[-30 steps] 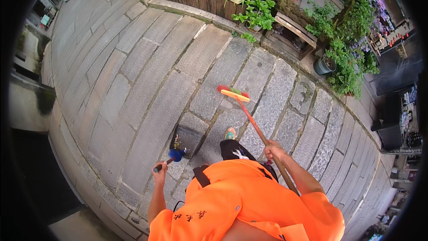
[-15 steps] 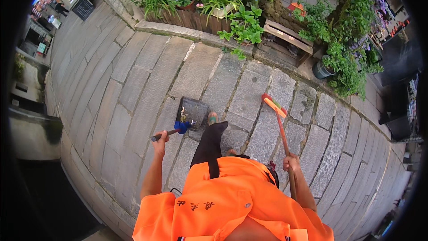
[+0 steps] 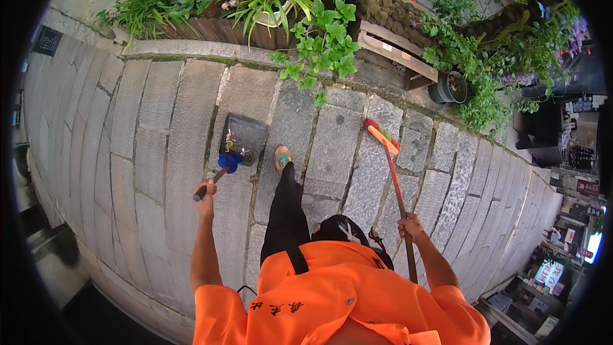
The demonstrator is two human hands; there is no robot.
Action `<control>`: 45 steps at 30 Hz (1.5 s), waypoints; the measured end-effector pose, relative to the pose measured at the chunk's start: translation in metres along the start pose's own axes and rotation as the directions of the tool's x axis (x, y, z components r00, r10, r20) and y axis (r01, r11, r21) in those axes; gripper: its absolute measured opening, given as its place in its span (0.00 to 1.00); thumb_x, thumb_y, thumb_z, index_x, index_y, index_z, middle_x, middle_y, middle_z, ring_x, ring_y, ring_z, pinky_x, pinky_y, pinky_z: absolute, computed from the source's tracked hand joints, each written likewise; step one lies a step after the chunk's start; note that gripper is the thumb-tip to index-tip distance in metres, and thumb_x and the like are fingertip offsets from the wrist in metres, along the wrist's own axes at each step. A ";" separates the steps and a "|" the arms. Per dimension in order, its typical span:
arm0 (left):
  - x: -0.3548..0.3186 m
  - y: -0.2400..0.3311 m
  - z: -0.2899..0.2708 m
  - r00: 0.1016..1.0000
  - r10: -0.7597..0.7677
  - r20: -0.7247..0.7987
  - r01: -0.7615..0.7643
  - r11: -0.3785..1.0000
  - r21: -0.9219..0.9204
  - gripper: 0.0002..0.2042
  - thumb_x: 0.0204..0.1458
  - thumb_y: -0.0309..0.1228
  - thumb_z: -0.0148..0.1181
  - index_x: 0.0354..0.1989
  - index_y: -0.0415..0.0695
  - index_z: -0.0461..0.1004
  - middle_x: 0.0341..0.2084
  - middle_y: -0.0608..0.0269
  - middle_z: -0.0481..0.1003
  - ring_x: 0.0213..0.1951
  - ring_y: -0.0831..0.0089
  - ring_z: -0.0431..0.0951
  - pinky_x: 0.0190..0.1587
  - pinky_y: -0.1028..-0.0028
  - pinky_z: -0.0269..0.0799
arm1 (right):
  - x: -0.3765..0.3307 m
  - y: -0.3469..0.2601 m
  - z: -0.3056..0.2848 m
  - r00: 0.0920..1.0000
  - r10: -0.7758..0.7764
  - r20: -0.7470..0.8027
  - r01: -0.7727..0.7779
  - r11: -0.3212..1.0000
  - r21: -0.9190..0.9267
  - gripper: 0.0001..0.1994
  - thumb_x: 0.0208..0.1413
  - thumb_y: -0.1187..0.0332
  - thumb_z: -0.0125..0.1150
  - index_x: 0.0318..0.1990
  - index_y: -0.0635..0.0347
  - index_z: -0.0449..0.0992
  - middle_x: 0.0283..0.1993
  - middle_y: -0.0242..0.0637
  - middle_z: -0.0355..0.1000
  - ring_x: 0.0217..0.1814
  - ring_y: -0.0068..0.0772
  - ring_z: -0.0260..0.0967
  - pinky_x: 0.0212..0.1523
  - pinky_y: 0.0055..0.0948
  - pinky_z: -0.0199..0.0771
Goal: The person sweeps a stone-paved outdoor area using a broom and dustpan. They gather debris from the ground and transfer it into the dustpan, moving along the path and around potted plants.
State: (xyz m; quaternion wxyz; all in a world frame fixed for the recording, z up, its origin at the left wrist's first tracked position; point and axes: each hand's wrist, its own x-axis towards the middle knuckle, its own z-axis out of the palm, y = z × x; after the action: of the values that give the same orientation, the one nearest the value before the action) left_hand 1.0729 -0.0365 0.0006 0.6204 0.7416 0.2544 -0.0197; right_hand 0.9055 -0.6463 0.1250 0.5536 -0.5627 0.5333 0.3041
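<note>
My left hand (image 3: 205, 198) is wrapped round the dark handle of a dustpan (image 3: 254, 129). Its black pan lies on the paving to the left of my forward foot, with a blue piece where the handle joins. Bits of leaves and litter (image 3: 235, 141) lie inside the pan. My right hand (image 3: 410, 224) grips the long stick of a broom (image 3: 394, 182), fingers closed about it. The broom's orange head and red and green bristles touch the stone slabs ahead, to the right of my foot (image 3: 283, 156).
Stone paving (image 3: 338, 140) spreads around me. Ahead stand a wooden planter (image 3: 211, 33) with leafy plants, a low wooden bench (image 3: 396, 48), and a dark plant pot (image 3: 450, 89) beside climbing greenery. A shop front with goods (image 3: 575, 243) lies at the right.
I have stepped forward, closer to the planter and bench. The dustpan has shifted left and farther ahead; the broom head sits slightly more to the left. Both hands keep their hold.
</note>
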 end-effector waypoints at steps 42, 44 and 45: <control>0.369 -0.198 0.508 0.662 0.298 0.687 -0.744 0.156 0.649 0.05 0.44 0.30 0.56 0.28 0.44 0.73 0.25 0.50 0.72 0.28 0.55 0.73 0.28 0.65 0.69 | 0.219 -0.039 0.034 0.930 0.354 -0.096 -0.291 0.871 0.396 0.17 0.35 0.75 0.50 0.36 0.75 0.63 0.12 0.34 0.57 0.05 0.26 0.54 0.04 0.23 0.55; 0.393 -0.222 0.529 0.636 0.206 0.743 -0.769 0.097 0.632 0.07 0.43 0.31 0.56 0.31 0.43 0.72 0.26 0.50 0.72 0.28 0.51 0.72 0.28 0.60 0.67 | 0.228 -0.033 0.039 0.920 0.368 -0.135 -0.298 0.880 0.371 0.16 0.34 0.74 0.49 0.33 0.76 0.63 0.10 0.33 0.55 0.04 0.26 0.53 0.03 0.24 0.54; 0.407 -0.235 0.536 0.623 0.160 0.765 -0.780 0.069 0.621 0.09 0.42 0.32 0.56 0.32 0.43 0.71 0.26 0.50 0.72 0.28 0.50 0.71 0.28 0.58 0.66 | 0.234 -0.029 0.041 0.922 0.360 -0.141 -0.296 0.892 0.343 0.15 0.34 0.74 0.48 0.32 0.75 0.62 0.10 0.33 0.55 0.03 0.26 0.53 0.03 0.24 0.54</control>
State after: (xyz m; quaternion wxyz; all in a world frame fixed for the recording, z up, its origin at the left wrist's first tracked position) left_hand 1.4861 -0.3678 -0.4769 0.0605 0.9535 -0.2572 -0.1448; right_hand 1.0004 -0.6738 -0.0925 0.5199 -0.3962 0.7156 0.2462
